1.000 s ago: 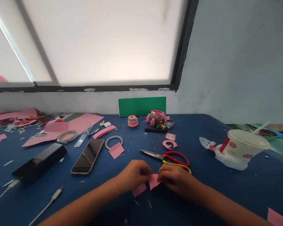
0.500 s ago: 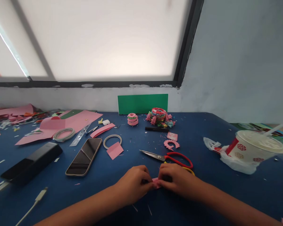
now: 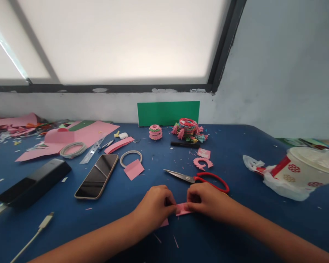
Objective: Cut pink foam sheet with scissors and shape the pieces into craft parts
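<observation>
A small folded piece of pink paper (image 3: 182,209) lies low over the blue table, between my two hands. My left hand (image 3: 155,206) pinches its left end between thumb and fingers. The fingers of my right hand (image 3: 207,199) are closed on the other end. Another bit of pink paper (image 3: 165,222) peeks out under my left hand, mostly covered. Red-handled scissors (image 3: 193,178) lie just beyond my right hand, blades pointing left. Beyond them is a jagged-edged pink paper ring (image 3: 203,163) with a gap in it.
Left stand a phone (image 3: 97,177), a black device (image 3: 34,182), a tape roll (image 3: 130,153) with a pink square (image 3: 134,169) against it, and a ruler (image 3: 91,150). Layered paper pieces (image 3: 155,132) sit at the back near a black pen (image 3: 185,144). A lidded cup (image 3: 301,168) stands right.
My hands have moved slightly apart, and more of the folded pink paper shows between them. A second pink bit has come into sight under my left hand. The view has shifted a little.
</observation>
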Demonstrator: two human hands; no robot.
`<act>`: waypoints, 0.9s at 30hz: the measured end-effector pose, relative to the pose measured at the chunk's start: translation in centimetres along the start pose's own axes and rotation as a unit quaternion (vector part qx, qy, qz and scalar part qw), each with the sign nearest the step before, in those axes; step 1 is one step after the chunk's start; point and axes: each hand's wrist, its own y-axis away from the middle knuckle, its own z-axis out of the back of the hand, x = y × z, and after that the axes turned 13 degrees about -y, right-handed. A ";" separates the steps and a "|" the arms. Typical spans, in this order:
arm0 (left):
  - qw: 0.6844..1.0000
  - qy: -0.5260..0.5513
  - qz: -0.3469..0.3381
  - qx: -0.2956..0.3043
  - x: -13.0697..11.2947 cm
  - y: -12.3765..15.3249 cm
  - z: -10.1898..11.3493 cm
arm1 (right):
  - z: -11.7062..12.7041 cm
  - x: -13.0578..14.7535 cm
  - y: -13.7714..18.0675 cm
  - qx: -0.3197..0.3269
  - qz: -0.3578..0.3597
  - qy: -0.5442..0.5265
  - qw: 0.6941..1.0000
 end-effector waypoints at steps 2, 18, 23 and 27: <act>1.000 -0.001 -0.003 0.001 0.0 -0.1 0.0 | 0.1 -0.1 -0.1 0.000 -0.002 -0.010 1.000; 0.900 -0.309 -0.305 -0.037 -0.6 3.0 -1.3 | -2.2 -3.1 2.2 -0.129 0.341 0.140 0.921; 0.901 -0.307 -0.304 -0.041 -0.6 3.3 -1.6 | -2.1 -4.2 3.3 -0.119 0.394 0.177 0.894; 0.899 -0.313 -0.305 -0.037 -0.7 3.4 -1.5 | -2.1 -4.7 3.6 -0.116 0.380 0.171 0.902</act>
